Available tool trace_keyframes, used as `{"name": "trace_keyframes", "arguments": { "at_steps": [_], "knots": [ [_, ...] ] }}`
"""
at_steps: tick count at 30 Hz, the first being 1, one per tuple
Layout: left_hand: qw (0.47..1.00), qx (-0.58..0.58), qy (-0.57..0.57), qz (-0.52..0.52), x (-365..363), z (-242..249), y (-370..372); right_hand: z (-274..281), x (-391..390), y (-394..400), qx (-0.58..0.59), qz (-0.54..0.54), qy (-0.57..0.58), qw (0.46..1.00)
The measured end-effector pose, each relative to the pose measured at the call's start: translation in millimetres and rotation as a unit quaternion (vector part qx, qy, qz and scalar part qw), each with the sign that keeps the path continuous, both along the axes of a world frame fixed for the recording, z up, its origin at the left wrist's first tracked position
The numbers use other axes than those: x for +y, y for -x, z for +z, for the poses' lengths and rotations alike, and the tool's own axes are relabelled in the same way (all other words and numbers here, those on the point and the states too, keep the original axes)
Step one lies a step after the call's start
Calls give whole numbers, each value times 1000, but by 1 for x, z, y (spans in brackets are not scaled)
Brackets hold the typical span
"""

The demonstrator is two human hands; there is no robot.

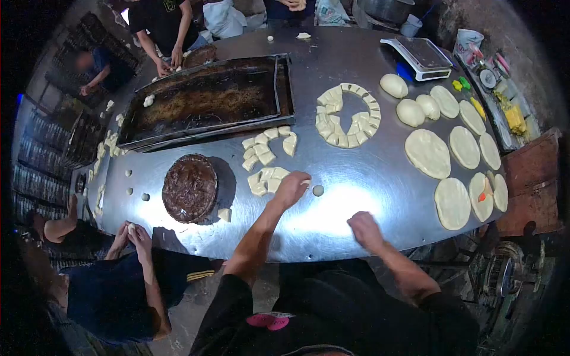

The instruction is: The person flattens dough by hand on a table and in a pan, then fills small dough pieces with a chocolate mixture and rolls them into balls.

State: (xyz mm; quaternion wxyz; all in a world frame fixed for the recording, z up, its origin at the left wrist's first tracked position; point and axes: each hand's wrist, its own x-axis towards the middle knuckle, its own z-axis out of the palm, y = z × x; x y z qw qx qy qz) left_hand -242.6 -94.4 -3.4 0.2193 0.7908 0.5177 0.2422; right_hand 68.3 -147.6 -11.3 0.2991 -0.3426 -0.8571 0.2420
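Note:
My left hand [294,188] is at the right end of a cluster of cut dough pieces [275,174], its fingers closed on a pale dough piece at the fingertips. Just right of it, a small round dough ball [318,190] rests on the metal table [332,166]. Near the front edge, my right hand [365,230] is low over the tabletop, its fingers curled and blurred; whether it holds anything is hidden. Left of my left arm are a round dark brown filling mass [190,188] and a single dough piece [224,215] beside it.
A large dark tray [208,98] lies back left. Beyond the cut pieces is a ring of dough pieces [348,140]. Flattened dough rounds [427,153], dough balls [410,113] and a scale [423,57] are at right. A co-worker's hands [135,234] work at left; other people stand around.

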Motion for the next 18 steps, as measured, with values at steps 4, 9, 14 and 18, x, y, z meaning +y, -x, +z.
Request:
{"name": "trace_keyframes", "arguments": {
  "at_steps": [4,9,14,18],
  "knots": [
    [748,-563,296,186,-29,28,-1,7,54,37,27,-208,-78,975],
    [581,-772,230,117,-75,60,-5,1,4,26,81,24,-37,996],
    [624,-712,243,210,-92,68,1,5,68,42,40,-187,-44,981],
    [783,-506,172,318,-110,38,6,20,3,54,9,-51,14,999]
  ]
}}
